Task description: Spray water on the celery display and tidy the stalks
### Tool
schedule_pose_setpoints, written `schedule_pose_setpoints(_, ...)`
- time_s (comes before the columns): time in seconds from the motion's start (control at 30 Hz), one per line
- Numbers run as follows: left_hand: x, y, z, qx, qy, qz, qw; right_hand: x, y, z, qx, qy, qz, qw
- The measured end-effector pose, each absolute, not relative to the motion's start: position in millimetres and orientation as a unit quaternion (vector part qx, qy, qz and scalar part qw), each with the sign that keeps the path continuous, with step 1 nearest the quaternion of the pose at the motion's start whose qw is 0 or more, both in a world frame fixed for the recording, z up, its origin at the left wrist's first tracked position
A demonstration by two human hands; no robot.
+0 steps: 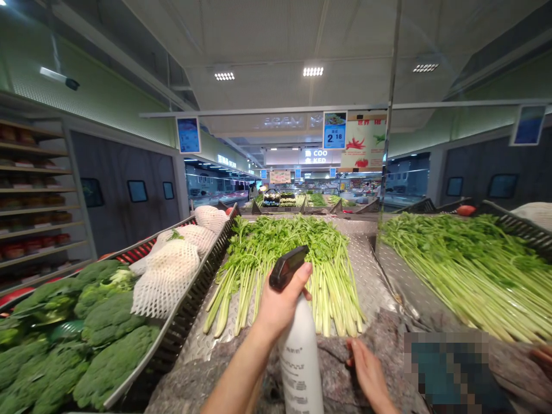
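Left hand: the person's left hand (276, 302) grasps a tall white cylindrical spray bottle with dark printing (302, 356) near its top, thumb up beside the black plastic trigger head (288, 268).
Bottle: upright, slightly tilted, in front of the celery and above the near edge of the table.
Right hand: the right hand (368, 371) is released, fingers loosely extended, just beside the cut stalk ends; cannot tell whether the fingertips touch them.
Celery: a wide spread of pale-green stalks with leafy tops (288, 247), leaves at the far side, cut ends toward the person.
Table: silvery metal with raised tread pattern (366, 270); a rumpled grey-brown cloth (338, 374) lies along the near edge.
Left side: a black slatted plastic crate (190, 310) holds dark-green broccoli heads (116, 319) and pale produce in white foam netting (166, 276).
Right side: a tall mirror panel (414, 190) reflects the celery.
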State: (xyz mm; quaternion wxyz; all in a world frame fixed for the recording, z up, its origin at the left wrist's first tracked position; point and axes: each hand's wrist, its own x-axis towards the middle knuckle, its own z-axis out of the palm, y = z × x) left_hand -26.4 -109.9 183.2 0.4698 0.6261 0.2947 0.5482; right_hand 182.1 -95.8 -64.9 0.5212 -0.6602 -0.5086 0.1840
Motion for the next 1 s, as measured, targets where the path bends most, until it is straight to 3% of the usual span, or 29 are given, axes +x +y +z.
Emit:
schedule_pose_setpoints(0.5,-50,-110,183,0.603,0.325,0.527,0.503,182,-93,-67,-0.653,-0.503,0.19,0.533)
schedule_pose_setpoints(1.0,-89,-83,189,0.586,0.385,0.603,0.379,188,-89,-78,-0.671,-0.504,0.207,0.503)
